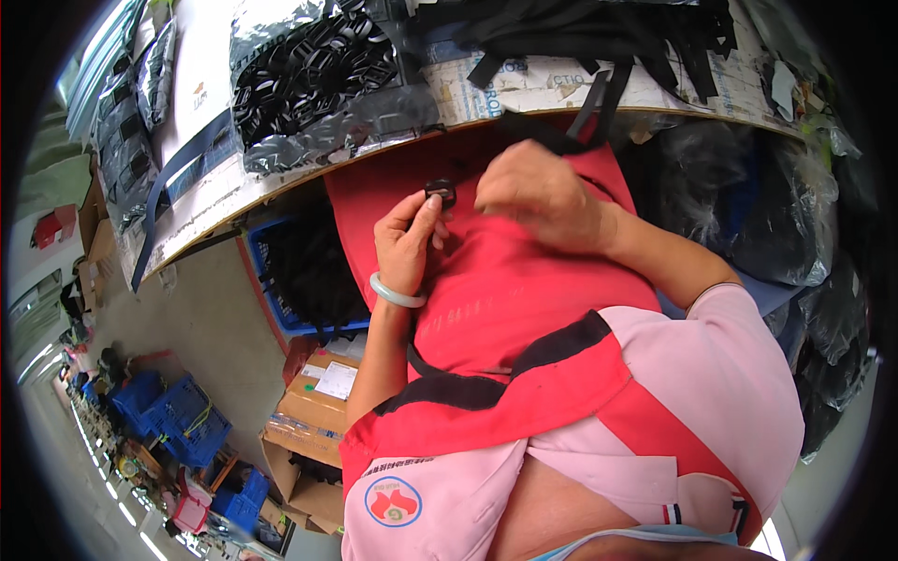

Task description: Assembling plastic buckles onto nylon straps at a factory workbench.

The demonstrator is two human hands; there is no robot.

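My left hand (pixel 404 245) pinches a small black plastic buckle (pixel 440 193) between thumb and fingers, in front of the red apron (pixel 486 280). A pale bangle (pixel 395 292) circles that wrist. To the right, my right hand (pixel 543 194) is raised and smeared by motion. Its fingers look curled, but whether they hold anything is not plain. Just beyond it, black webbing straps (pixel 610 101) hang over the table edge, and a dark strap end (pixel 535 131) shows right behind the knuckles.
On the worktable (pixel 505 93) lies a plastic bag of black buckles (pixel 313 79), with more black straps (pixel 580 33) to its right. Below stand a blue crate (pixel 309 327) of black material and a cardboard box (pixel 313 397). Clear plastic bags (pixel 781 206) fill the right side.
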